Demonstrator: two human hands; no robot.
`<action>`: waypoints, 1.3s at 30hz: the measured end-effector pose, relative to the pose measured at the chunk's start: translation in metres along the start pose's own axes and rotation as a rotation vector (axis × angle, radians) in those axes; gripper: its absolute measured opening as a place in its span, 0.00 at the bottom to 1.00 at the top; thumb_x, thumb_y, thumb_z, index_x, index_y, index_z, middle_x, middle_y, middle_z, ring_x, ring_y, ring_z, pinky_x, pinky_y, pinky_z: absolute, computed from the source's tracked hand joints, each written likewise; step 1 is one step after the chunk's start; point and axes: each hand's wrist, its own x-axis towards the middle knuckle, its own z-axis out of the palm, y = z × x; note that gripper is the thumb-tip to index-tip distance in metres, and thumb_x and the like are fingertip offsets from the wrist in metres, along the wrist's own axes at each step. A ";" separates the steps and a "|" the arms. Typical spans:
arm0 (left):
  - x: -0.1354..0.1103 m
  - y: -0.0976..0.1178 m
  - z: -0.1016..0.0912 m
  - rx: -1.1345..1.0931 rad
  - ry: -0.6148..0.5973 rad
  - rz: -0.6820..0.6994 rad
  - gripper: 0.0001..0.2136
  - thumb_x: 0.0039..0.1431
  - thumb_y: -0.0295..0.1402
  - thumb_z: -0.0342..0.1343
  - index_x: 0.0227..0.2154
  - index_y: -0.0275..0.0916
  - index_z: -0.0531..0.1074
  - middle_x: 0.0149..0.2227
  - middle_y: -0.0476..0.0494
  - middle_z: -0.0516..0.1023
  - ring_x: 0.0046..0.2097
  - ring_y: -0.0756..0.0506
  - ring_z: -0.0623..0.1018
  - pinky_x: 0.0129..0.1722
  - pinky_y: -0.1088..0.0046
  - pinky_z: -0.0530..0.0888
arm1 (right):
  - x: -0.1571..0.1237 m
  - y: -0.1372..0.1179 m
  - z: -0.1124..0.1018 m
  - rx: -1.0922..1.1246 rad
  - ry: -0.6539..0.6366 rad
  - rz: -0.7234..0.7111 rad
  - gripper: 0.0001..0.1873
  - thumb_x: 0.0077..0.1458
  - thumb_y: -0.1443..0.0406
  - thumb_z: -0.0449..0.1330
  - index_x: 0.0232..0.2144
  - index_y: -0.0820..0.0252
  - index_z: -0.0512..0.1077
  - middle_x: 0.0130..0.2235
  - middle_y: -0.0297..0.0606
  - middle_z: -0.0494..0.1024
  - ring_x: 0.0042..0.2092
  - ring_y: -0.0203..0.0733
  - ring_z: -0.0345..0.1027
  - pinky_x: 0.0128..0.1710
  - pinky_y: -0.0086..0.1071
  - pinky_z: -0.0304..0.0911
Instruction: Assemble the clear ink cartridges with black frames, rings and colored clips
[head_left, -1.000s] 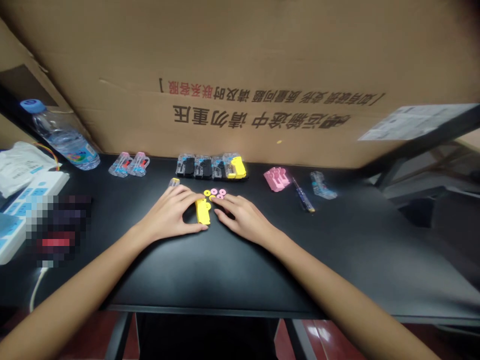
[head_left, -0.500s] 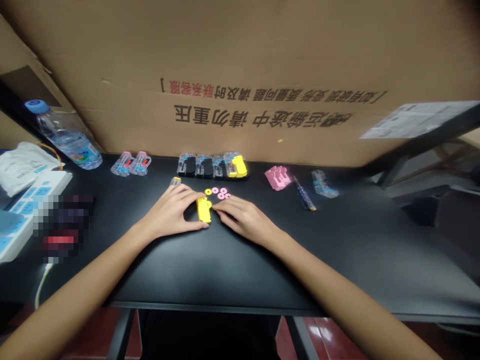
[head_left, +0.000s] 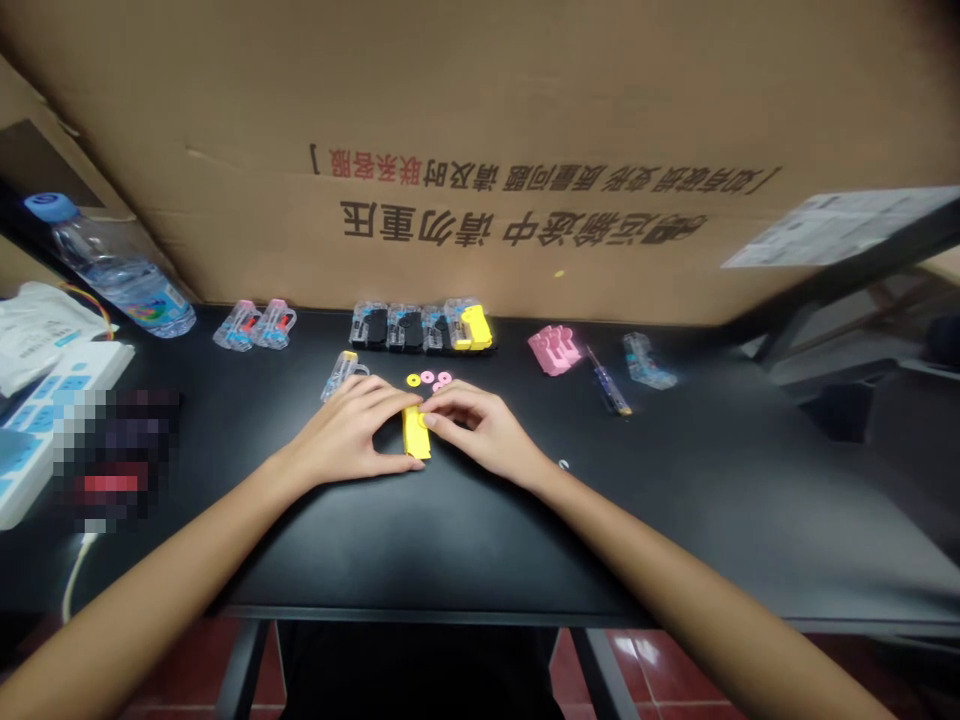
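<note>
My left hand [head_left: 349,430] grips a small yellow plastic casing [head_left: 416,440] on the black tabletop, fingers at its far end and thumb at its near end. Against the casing's upper right side, my right hand [head_left: 480,430] is closed in a pinch; its fingertips touch the yellow round part there, and anything between them is hidden. Just behind the hands lie a yellow ring [head_left: 413,380] and several pink rings [head_left: 427,377], partly covered by the right fingers. A clear plastic piece with a yellow tip [head_left: 343,372] is beyond my left knuckles.
At the back stand a row of clear-and-black pieces [head_left: 405,328], one with yellow [head_left: 474,327], and two clear pieces with pink tips [head_left: 274,325]. Rightward are pink parts [head_left: 555,350], a screwdriver [head_left: 611,388] and a clear piece [head_left: 646,362]. A bottle [head_left: 142,290] and power strip [head_left: 67,420] are left.
The yellow casing and both hands have shifted slightly toward me and right. My right fingertips have moved onto the casing's side. More of the clear yellow-tipped piece shows, and a small pale bit appears by my right wrist.
</note>
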 end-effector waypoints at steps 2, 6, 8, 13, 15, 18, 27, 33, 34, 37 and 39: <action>0.000 0.001 0.000 0.002 0.006 0.013 0.29 0.61 0.53 0.68 0.59 0.41 0.76 0.53 0.37 0.83 0.54 0.36 0.79 0.57 0.56 0.73 | 0.000 -0.001 0.000 0.058 -0.030 0.055 0.13 0.61 0.53 0.70 0.40 0.54 0.83 0.40 0.39 0.83 0.39 0.45 0.79 0.45 0.42 0.78; 0.001 0.002 -0.002 0.006 -0.007 0.013 0.29 0.62 0.53 0.68 0.60 0.42 0.75 0.55 0.38 0.83 0.55 0.36 0.79 0.57 0.56 0.73 | -0.001 -0.002 0.001 0.186 -0.061 0.169 0.15 0.59 0.52 0.71 0.39 0.56 0.79 0.35 0.36 0.82 0.36 0.43 0.79 0.43 0.42 0.79; 0.001 0.002 -0.002 0.003 -0.010 0.012 0.29 0.62 0.53 0.67 0.61 0.43 0.75 0.56 0.38 0.82 0.55 0.36 0.79 0.58 0.56 0.72 | 0.000 -0.002 0.001 0.237 -0.064 0.197 0.16 0.58 0.52 0.72 0.39 0.56 0.78 0.34 0.35 0.81 0.35 0.42 0.78 0.42 0.42 0.79; 0.001 0.001 -0.001 0.008 -0.001 0.039 0.29 0.63 0.52 0.68 0.61 0.41 0.75 0.55 0.38 0.83 0.54 0.36 0.78 0.57 0.56 0.72 | 0.000 -0.003 0.003 0.264 -0.023 0.185 0.18 0.56 0.53 0.73 0.40 0.54 0.73 0.32 0.31 0.77 0.32 0.39 0.76 0.38 0.37 0.78; 0.001 0.001 0.000 0.008 0.000 0.054 0.29 0.62 0.52 0.68 0.61 0.41 0.75 0.55 0.38 0.83 0.54 0.36 0.78 0.57 0.56 0.72 | 0.000 -0.003 0.003 0.256 -0.016 0.177 0.18 0.57 0.53 0.73 0.39 0.54 0.72 0.31 0.29 0.75 0.30 0.37 0.74 0.35 0.36 0.77; 0.001 0.001 -0.001 0.002 -0.001 0.057 0.29 0.62 0.51 0.68 0.61 0.41 0.75 0.55 0.38 0.83 0.54 0.36 0.78 0.57 0.56 0.72 | 0.000 -0.003 0.004 0.246 -0.023 0.177 0.17 0.57 0.54 0.73 0.38 0.55 0.72 0.32 0.29 0.74 0.30 0.36 0.73 0.35 0.35 0.76; 0.001 0.003 -0.006 -0.027 0.040 -0.038 0.31 0.61 0.51 0.69 0.61 0.39 0.75 0.52 0.37 0.83 0.51 0.37 0.79 0.56 0.55 0.72 | -0.004 0.005 0.001 -0.124 -0.001 -0.210 0.09 0.68 0.67 0.59 0.47 0.53 0.77 0.54 0.44 0.75 0.43 0.42 0.75 0.44 0.41 0.77; -0.001 -0.001 -0.006 -0.138 0.027 -0.078 0.20 0.67 0.46 0.62 0.56 0.42 0.77 0.45 0.42 0.83 0.47 0.39 0.80 0.53 0.57 0.73 | -0.004 0.001 0.000 -0.310 -0.045 -0.384 0.15 0.67 0.66 0.64 0.55 0.51 0.75 0.56 0.46 0.76 0.56 0.50 0.74 0.54 0.45 0.75; -0.001 -0.001 -0.007 -0.138 0.024 -0.074 0.18 0.70 0.45 0.59 0.55 0.42 0.77 0.46 0.42 0.84 0.47 0.39 0.80 0.54 0.57 0.73 | -0.004 0.001 0.000 -0.337 -0.039 -0.396 0.14 0.68 0.65 0.65 0.55 0.51 0.75 0.55 0.45 0.77 0.57 0.51 0.74 0.56 0.48 0.74; -0.001 0.000 -0.010 -0.103 0.075 -0.054 0.20 0.71 0.44 0.57 0.61 0.42 0.72 0.56 0.39 0.83 0.52 0.38 0.81 0.58 0.55 0.71 | -0.003 0.001 0.001 -0.422 0.008 -0.396 0.12 0.68 0.62 0.66 0.53 0.52 0.76 0.53 0.45 0.79 0.57 0.54 0.74 0.60 0.53 0.70; -0.001 0.001 -0.012 -0.077 0.107 -0.044 0.27 0.68 0.44 0.61 0.66 0.42 0.67 0.63 0.38 0.79 0.56 0.37 0.81 0.61 0.55 0.71 | -0.003 0.002 0.001 -0.449 0.046 -0.376 0.10 0.68 0.62 0.66 0.50 0.52 0.77 0.52 0.45 0.80 0.55 0.55 0.74 0.58 0.54 0.70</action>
